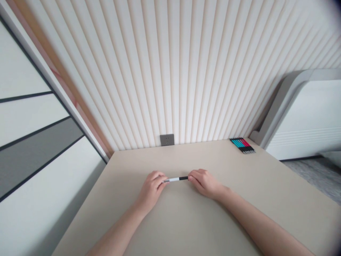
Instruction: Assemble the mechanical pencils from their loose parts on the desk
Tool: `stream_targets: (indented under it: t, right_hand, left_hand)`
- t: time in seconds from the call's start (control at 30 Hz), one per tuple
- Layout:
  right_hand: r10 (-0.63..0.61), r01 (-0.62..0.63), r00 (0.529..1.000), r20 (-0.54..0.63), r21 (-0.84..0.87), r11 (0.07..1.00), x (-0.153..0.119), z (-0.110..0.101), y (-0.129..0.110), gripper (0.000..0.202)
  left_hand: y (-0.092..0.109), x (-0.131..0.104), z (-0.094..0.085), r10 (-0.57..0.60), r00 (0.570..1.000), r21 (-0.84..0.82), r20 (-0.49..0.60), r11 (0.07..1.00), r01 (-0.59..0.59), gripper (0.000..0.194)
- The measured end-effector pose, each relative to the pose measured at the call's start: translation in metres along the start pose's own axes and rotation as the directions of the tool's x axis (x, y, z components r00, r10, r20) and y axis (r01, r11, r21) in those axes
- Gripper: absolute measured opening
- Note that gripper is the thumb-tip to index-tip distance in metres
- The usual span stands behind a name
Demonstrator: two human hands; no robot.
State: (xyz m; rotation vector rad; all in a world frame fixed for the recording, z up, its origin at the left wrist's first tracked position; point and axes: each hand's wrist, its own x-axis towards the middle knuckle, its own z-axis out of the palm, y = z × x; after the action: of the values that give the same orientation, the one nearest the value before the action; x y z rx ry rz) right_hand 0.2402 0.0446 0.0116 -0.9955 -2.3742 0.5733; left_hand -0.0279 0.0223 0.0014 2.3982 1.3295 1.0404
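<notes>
A slim pen (175, 179), white on its left part and black on its right part, lies level between my two hands at the middle of the beige table (170, 217). My left hand (153, 186) pinches the white end between thumb and fingers. The black end is gripped by the fingertips of my right hand (204, 182). Both tips of the pen are hidden by my fingers.
A flat pack of pens (242, 145), turquoise, red and black, lies at the table's back right. Behind the table stands a ribbed white wall with a dark socket (167, 139). A pale headboard (309, 117) is at the right, a cabinet (34, 142) at the left.
</notes>
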Motion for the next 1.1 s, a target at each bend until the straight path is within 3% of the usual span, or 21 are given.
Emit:
stream_targets:
  t: [0.13, 0.27, 0.43, 0.6, 0.8, 1.03, 1.1]
  right_hand:
    - [-0.107, 0.103, 0.994, -0.021, -0.146, 0.984, 0.002, -0.005, 0.004, 0.030]
    - [-0.122, 0.116, 0.992, -0.014, -0.206, 0.972, 0.002, 0.002, 0.004, 0.034]
    - [0.017, -0.017, 1.000, 0.006, 0.030, 0.999, -0.001, 0.010, 0.002, 0.036]
    - [0.153, -0.172, 0.984, 0.090, 0.275, 0.946, -0.001, 0.011, 0.004, 0.046]
    - [0.131, -0.128, 0.991, 0.000, 0.219, 0.967, -0.001, 0.013, 0.004, 0.046]
    - [0.227, -0.261, 0.964, 0.137, 0.346, 0.901, 0.000, 0.014, 0.005, 0.054]
    - [0.219, -0.235, 0.972, 0.086, 0.265, 0.935, 0.001, 0.011, 0.006, 0.053]
  left_hand:
    - [-0.002, 0.000, 0.002, -0.014, 1.000, -0.018, 0.019, 1.000, 0.015, 0.011]
    - [-0.004, -0.001, 0.002, -0.011, 1.000, -0.004, 0.014, 1.000, 0.011, 0.012]
    - [-0.002, -0.001, -0.001, 0.055, 0.998, 0.089, -0.035, 0.995, -0.052, 0.015]
    - [0.001, 0.000, -0.002, 0.098, 0.994, 0.108, -0.041, 0.990, -0.093, 0.015]
    - [-0.001, 0.003, 0.002, 0.096, 0.995, 0.112, -0.026, 0.989, -0.092, 0.014]
    - [0.002, 0.005, -0.001, 0.159, 0.987, 0.187, -0.025, 0.971, -0.152, 0.014]
    - [0.002, 0.005, -0.001, 0.144, 0.989, 0.203, -0.017, 0.969, -0.138, 0.011]
